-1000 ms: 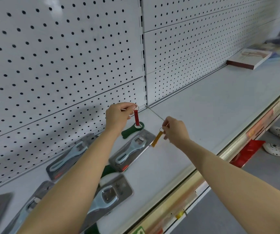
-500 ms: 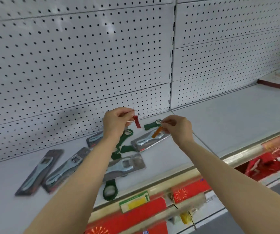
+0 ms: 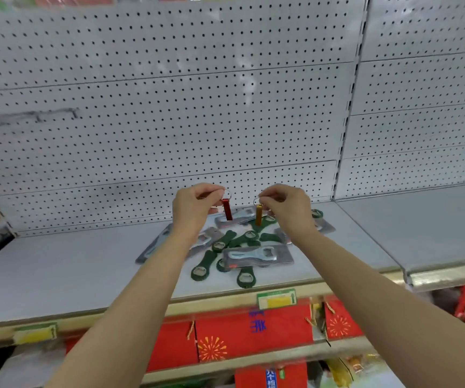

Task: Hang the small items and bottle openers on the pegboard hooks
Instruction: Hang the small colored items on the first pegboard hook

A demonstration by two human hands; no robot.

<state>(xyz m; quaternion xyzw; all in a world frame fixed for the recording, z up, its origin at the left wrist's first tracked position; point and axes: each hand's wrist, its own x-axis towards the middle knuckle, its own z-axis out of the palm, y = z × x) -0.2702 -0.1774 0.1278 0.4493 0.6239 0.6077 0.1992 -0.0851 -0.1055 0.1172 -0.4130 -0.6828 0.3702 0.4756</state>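
Two bare forearms reach forward over a grey shelf backed by a white pegboard. The left hand pinches a thin wire ring, and a small red tag hangs straight down from it. The right hand pinches a second ring, from which an orange tag hangs. The two tags dangle near each other, just above the shelf and in front of the pegboard's lowest panel. On the shelf below the hands lies a loose pile: green openers and carded openers in grey packs, overlapping one another. High on the pegboard, far left of the hands, a blurred metal hook sticks out. Below the shelf edge are red packets.
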